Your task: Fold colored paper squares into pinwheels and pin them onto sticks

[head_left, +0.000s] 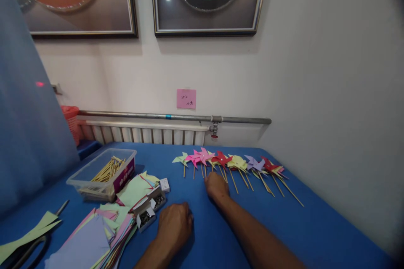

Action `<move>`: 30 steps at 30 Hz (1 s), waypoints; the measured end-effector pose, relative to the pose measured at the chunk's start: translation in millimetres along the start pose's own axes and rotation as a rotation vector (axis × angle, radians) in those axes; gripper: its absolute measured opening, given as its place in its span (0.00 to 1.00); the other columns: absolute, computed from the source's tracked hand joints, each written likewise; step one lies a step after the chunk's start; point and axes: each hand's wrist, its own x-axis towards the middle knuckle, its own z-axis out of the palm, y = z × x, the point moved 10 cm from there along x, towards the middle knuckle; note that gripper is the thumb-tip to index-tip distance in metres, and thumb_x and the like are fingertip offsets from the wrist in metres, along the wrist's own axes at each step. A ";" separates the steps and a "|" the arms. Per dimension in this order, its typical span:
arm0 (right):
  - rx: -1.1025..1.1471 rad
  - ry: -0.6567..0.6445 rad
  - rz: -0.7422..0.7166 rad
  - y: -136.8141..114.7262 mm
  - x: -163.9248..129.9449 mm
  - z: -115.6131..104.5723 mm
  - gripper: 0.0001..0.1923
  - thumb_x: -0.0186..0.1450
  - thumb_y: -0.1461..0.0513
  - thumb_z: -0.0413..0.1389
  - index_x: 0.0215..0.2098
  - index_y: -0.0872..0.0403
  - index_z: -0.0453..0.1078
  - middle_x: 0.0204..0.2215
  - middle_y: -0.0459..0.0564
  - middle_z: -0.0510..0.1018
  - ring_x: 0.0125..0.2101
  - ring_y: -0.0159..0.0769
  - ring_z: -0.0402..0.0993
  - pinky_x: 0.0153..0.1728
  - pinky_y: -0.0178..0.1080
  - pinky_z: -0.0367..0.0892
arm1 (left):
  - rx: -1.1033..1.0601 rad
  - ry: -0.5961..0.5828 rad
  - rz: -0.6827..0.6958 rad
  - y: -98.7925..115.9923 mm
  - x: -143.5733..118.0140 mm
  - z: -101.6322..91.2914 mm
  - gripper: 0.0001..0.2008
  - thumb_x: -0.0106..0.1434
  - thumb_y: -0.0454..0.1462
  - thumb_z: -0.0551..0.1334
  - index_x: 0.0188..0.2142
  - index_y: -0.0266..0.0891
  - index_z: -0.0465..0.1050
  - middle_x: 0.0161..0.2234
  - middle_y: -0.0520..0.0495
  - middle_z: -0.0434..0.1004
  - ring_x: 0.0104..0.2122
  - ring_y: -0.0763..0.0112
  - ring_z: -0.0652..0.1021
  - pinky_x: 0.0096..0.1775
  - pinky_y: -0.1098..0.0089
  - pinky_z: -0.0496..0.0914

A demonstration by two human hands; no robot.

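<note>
A row of paper pinwheels point(232, 163) on thin wooden sticks lies along the far side of the blue table point(315, 227), in green, pink, red, yellow and purple. My right hand point(216, 187) reaches forward with its fingers at the sticks of the pink pinwheels point(199, 157); whether it grips one is hidden. My left hand point(175, 223) rests on the cloth nearer to me, fingers curled under, holding nothing that shows. It lies just right of two small open boxes of pins point(148, 209).
A clear plastic tub of wooden sticks point(104, 172) stands at the left. A pile of coloured paper sheets point(101, 231) lies in front of it, scissors point(25, 248) at the near left. A radiator and pipe point(176, 117) run behind the table; a pink note point(186, 98) is on the wall.
</note>
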 end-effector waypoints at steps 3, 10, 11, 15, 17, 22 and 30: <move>-0.001 0.009 -0.007 -1.6 -4.1 -2.0 0.17 0.77 0.61 0.53 0.51 0.57 0.84 0.50 0.70 0.88 0.55 0.57 0.86 0.50 0.46 0.75 | -0.001 0.006 0.003 0.2 0.4 -1.0 0.15 0.75 0.40 0.58 0.50 0.40 0.83 0.49 0.37 0.89 0.51 0.51 0.86 0.47 0.60 0.71; 0.047 0.059 -0.061 -2.7 -24.5 -11.0 0.16 0.78 0.61 0.51 0.54 0.59 0.79 0.48 0.69 0.88 0.49 0.52 0.86 0.46 0.43 0.71 | -0.008 0.029 0.014 0.5 -1.2 -3.5 0.14 0.74 0.39 0.58 0.47 0.40 0.84 0.47 0.38 0.89 0.51 0.51 0.86 0.47 0.60 0.72; 0.063 0.059 -0.084 -4.3 -33.0 -11.6 0.15 0.78 0.61 0.52 0.53 0.58 0.78 0.47 0.66 0.88 0.48 0.50 0.86 0.45 0.42 0.70 | -0.010 0.031 0.014 0.9 -2.0 -4.3 0.15 0.74 0.39 0.58 0.48 0.40 0.84 0.47 0.38 0.89 0.50 0.52 0.86 0.47 0.61 0.72; 0.229 0.001 -0.285 -22.3 -90.8 -5.1 0.13 0.78 0.60 0.49 0.42 0.52 0.75 0.34 0.52 0.86 0.38 0.40 0.83 0.39 0.37 0.66 | -0.008 0.026 0.019 2.7 -4.6 -8.9 0.16 0.74 0.40 0.57 0.50 0.41 0.84 0.49 0.36 0.89 0.52 0.50 0.86 0.48 0.60 0.74; 0.415 -0.069 -0.448 -35.6 -129.2 3.5 0.14 0.78 0.58 0.49 0.36 0.50 0.71 0.30 0.48 0.83 0.33 0.38 0.80 0.35 0.37 0.63 | -0.006 0.004 0.022 2.8 -5.2 -9.9 0.16 0.75 0.40 0.58 0.51 0.41 0.84 0.50 0.35 0.89 0.52 0.49 0.86 0.48 0.59 0.74; 0.580 -0.061 -0.580 -35.0 -179.8 27.4 0.17 0.77 0.53 0.47 0.31 0.48 0.63 0.27 0.45 0.77 0.28 0.36 0.71 0.32 0.37 0.59 | 0.008 -0.035 0.016 4.5 -7.6 -9.1 0.16 0.74 0.38 0.58 0.52 0.40 0.84 0.50 0.34 0.88 0.53 0.49 0.86 0.48 0.60 0.74; 0.691 -0.124 -0.480 -20.8 -164.9 36.8 0.24 0.78 0.47 0.43 0.27 0.47 0.55 0.22 0.41 0.66 0.25 0.35 0.60 0.28 0.38 0.54 | 0.060 0.224 -0.115 -27.3 -16.4 -66.5 0.16 0.78 0.38 0.54 0.50 0.40 0.82 0.48 0.37 0.88 0.48 0.53 0.86 0.44 0.63 0.71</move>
